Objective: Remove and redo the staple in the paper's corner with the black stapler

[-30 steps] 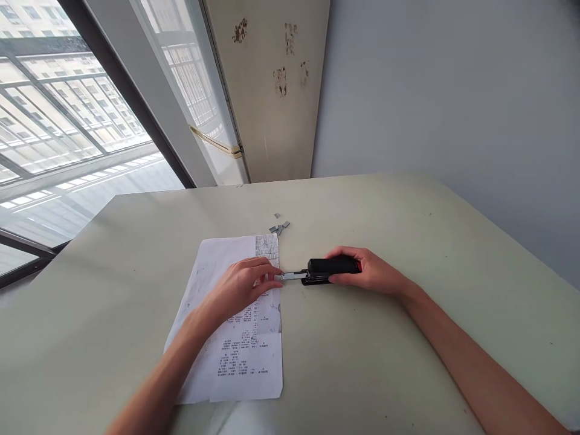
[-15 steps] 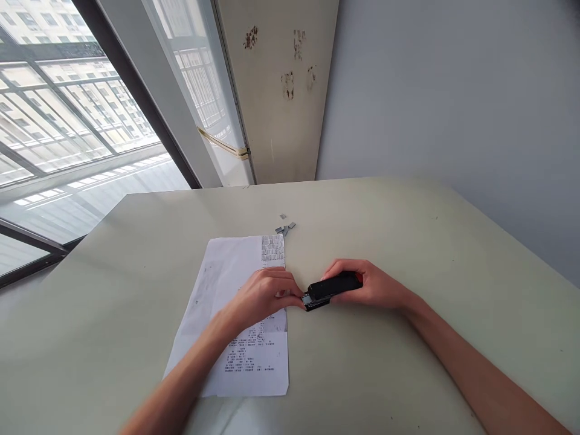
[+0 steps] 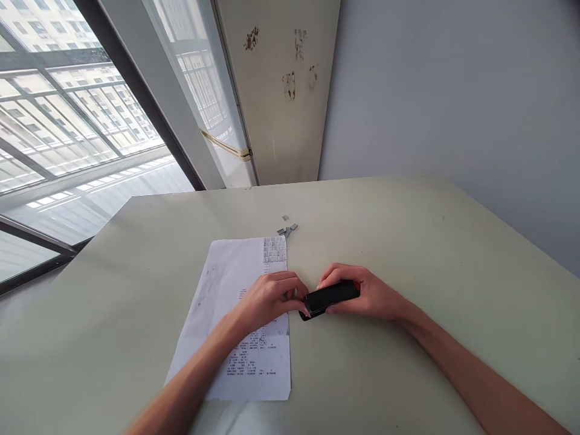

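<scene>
A black stapler lies low over the table, its front end pointing left. My right hand is wrapped round its rear part, thumb on the near side and fingers on the far side. A bit of red shows at the rear end by the palm. My left hand is closed at the stapler's front end, its thumb and fingers touching the tip. Under my left hand and forearm lies a printed sheet of paper, partly hidden by them.
Several small grey staple strips lie just beyond the paper's top right corner. All this is on a pale table. Behind it stand a grey wall, a worn cream panel and a window at the left.
The stapler's top has come down over the silvery staple channel that showed at its front. Both hands stay on it, and the left fingers have shifted slightly at the tip.
</scene>
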Demonstrator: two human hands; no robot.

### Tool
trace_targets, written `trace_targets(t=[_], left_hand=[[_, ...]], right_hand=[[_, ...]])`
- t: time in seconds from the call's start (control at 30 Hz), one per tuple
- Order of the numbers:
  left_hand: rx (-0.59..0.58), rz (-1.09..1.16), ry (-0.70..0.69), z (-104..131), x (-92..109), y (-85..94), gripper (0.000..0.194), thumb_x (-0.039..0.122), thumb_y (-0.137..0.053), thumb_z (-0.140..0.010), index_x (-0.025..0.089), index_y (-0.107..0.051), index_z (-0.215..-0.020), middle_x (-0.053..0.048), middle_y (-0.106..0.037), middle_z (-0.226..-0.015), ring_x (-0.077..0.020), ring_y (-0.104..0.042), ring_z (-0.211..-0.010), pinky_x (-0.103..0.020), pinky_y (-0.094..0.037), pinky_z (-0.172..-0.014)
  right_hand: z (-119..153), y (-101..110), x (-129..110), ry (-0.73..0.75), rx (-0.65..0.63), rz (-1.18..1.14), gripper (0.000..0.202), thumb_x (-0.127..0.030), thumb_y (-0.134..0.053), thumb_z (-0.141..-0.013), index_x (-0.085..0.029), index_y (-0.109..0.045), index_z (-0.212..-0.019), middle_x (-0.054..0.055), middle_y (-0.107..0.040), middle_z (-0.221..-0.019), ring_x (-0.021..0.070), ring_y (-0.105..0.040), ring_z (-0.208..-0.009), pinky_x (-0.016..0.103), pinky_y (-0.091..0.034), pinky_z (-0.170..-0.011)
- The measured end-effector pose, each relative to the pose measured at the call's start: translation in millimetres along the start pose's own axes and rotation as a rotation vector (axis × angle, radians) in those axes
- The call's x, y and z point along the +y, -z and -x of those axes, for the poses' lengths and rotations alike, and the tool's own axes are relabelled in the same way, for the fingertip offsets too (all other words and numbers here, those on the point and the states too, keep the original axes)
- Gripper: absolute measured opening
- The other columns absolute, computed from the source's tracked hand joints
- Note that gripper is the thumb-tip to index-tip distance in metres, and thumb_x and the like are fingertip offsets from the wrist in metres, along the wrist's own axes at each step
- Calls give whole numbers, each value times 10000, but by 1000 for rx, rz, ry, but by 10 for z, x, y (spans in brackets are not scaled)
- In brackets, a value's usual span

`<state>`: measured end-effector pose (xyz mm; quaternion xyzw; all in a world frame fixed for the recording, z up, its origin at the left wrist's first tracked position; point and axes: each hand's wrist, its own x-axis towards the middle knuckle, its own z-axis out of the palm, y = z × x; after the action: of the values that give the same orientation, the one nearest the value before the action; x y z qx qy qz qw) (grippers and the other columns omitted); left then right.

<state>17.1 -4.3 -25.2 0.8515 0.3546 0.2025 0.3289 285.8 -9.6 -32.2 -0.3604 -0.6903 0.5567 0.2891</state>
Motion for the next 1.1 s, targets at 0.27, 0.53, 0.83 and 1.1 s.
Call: trace_targets(t=[0.27, 0.53, 0.83, 1.1], left_hand=[[7, -58, -6, 6, 27, 1, 288, 516, -761, -917, 230, -734, -916, 11, -635, -810, -129, -587, -716, -254, -465, -638], [299, -344, 191, 3, -396, 560, 405, 597, -569, -1009, 246, -696, -1168, -70, -718, -1126, -244, -651, -1045, -397, -521, -917], [393, -533, 351, 2, -934, 748, 417, 592, -470, -1019, 204, -622, -1045, -115, -627, -1103, -318, -507, -1144, -529, -357, -1098], [383, -404, 373, 83, -833, 641, 395, 583, -504, -1003, 220, -601, -880, -71, -590, -1056, -284, -488, -1120, -509, -341, -1115]], right_hand=[[-16, 53, 40, -11, -13, -28, 283, -397, -902, -755, -283, -790, -988, 44, -728, -1076, 236, -683, -955, 351, -537, -802], [-11, 59, 9, -10, -9, -38, 334, -436, -911, -736, -275, -786, -1001, 36, -749, -1072, 240, -696, -987, 356, -542, -841], [33, 100, -22, -22, 27, -5, 357, -456, -895, -742, -271, -792, -1030, 36, -745, -1061, 231, -677, -971, 337, -533, -809], [42, 156, 6, -11, 82, -3, 349, -447, -881, -761, -265, -792, -1045, 29, -742, -1034, 211, -665, -920, 318, -516, -757]])
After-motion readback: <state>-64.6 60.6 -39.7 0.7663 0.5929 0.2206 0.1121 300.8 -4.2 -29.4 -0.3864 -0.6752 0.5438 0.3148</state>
